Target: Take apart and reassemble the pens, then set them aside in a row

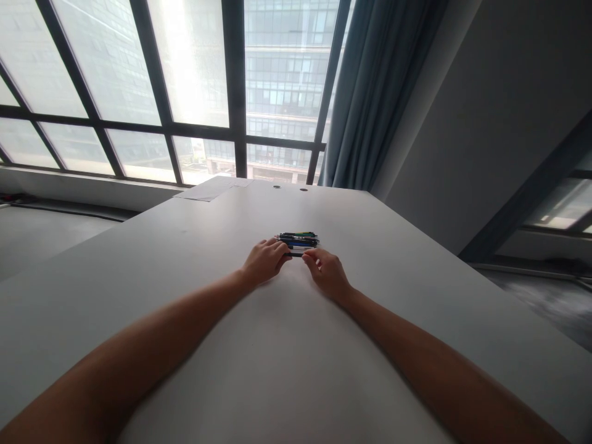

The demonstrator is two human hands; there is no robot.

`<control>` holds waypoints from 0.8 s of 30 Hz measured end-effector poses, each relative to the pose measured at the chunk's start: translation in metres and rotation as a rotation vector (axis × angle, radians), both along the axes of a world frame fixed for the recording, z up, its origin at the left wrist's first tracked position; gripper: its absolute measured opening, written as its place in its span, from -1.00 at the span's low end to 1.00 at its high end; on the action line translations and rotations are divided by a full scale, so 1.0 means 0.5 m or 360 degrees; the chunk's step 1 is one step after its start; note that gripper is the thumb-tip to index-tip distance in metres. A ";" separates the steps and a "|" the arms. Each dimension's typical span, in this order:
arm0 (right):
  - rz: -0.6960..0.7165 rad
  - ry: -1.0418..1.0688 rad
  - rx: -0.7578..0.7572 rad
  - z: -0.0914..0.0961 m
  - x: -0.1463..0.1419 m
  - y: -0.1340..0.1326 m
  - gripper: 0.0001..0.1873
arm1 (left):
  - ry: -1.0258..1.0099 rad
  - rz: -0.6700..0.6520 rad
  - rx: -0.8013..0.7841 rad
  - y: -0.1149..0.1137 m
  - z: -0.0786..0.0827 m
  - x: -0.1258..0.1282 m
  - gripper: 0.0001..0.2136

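Several pens (298,238) lie side by side in a row across the table, dark, blue and green ones among them. Closest to me is a dark pen (296,254), held at its two ends. Its left end is in the fingers of my left hand (267,260), which are closed on it and reach up against the row. The thumb and fingers of my right hand (327,271) pinch its right end. My fingertips cover both ends of this pen and parts of the pens behind it.
The white table (296,357) stretches away toward tall windows (198,74). A sheet of paper (208,190) lies at its far left edge. Two round holes (304,190) are set near the far edge. A blue curtain (370,92) hangs at the far right, beside a grey wall (485,111).
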State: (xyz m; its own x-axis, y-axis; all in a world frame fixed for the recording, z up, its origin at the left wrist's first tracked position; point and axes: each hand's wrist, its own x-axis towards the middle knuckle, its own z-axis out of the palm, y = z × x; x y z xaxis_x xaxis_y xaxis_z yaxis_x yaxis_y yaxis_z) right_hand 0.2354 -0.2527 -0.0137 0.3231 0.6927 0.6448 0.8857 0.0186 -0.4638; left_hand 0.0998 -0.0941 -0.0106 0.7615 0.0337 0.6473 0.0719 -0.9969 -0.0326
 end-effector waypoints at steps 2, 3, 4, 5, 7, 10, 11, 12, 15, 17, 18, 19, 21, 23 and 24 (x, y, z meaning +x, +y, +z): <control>0.0023 -0.0021 0.0044 0.000 -0.002 0.000 -0.80 | -0.0001 -0.0003 0.0013 0.002 -0.001 0.001 -0.84; 0.0034 -0.0032 0.0068 0.000 -0.003 0.000 -0.82 | -0.0004 -0.0007 0.0023 0.003 -0.001 0.001 -0.84; 0.0043 -0.0040 0.0093 0.001 -0.004 0.000 -0.84 | -0.0008 -0.0010 0.0035 0.003 -0.001 0.001 -0.84; 0.0048 -0.0044 0.0117 0.002 -0.005 0.000 -0.86 | -0.0013 -0.0014 0.0053 0.003 -0.001 0.001 -0.84; 0.0050 -0.0049 0.0157 0.004 -0.007 -0.001 -0.88 | -0.0023 -0.0017 0.0093 0.003 0.001 0.000 -0.83; 0.0030 -0.0062 0.0187 0.005 -0.008 -0.001 -0.89 | -0.0049 -0.0003 0.0119 0.004 0.003 -0.001 -0.84; 0.0019 -0.0066 0.0190 0.006 -0.008 -0.001 -0.90 | -0.0053 0.0004 0.0115 0.004 0.003 -0.002 -0.84; 0.0009 -0.0068 0.0192 0.006 -0.008 0.000 -0.90 | -0.0053 0.0011 0.0107 0.004 0.003 -0.002 -0.84; -0.0022 -0.0061 0.0204 0.006 -0.006 0.000 -0.91 | -0.0029 0.0028 0.0101 0.006 0.002 -0.004 -0.83; -0.0031 -0.0051 0.0215 0.007 -0.005 0.000 -0.91 | -0.0012 0.0034 0.0104 0.007 0.001 -0.004 -0.83; -0.0033 -0.0048 0.0218 0.007 -0.004 0.000 -0.91 | -0.0007 0.0035 0.0101 0.008 0.001 -0.003 -0.83; -0.0032 -0.0048 0.0218 0.007 -0.003 0.000 -0.91 | -0.0006 0.0032 0.0094 0.009 0.000 -0.003 -0.83; -0.0025 -0.0052 0.0217 0.007 0.000 0.000 -0.90 | -0.0013 0.0021 0.0079 0.011 -0.002 -0.002 -0.83; -0.0014 -0.0054 0.0219 0.006 0.002 0.001 -0.90 | -0.0017 0.0003 0.0072 0.012 -0.004 -0.001 -0.83; -0.0009 -0.0051 0.0218 0.005 0.002 0.001 -0.90 | -0.0018 -0.0007 0.0070 0.012 -0.005 -0.001 -0.83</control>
State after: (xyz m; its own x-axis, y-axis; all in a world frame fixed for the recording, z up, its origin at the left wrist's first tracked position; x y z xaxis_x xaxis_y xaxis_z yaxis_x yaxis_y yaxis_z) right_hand 0.2366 -0.2521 -0.0110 0.3043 0.5959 0.7432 0.9003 0.0748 -0.4287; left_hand 0.0994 -0.0879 -0.0133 0.7543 0.0014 0.6565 0.0678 -0.9948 -0.0758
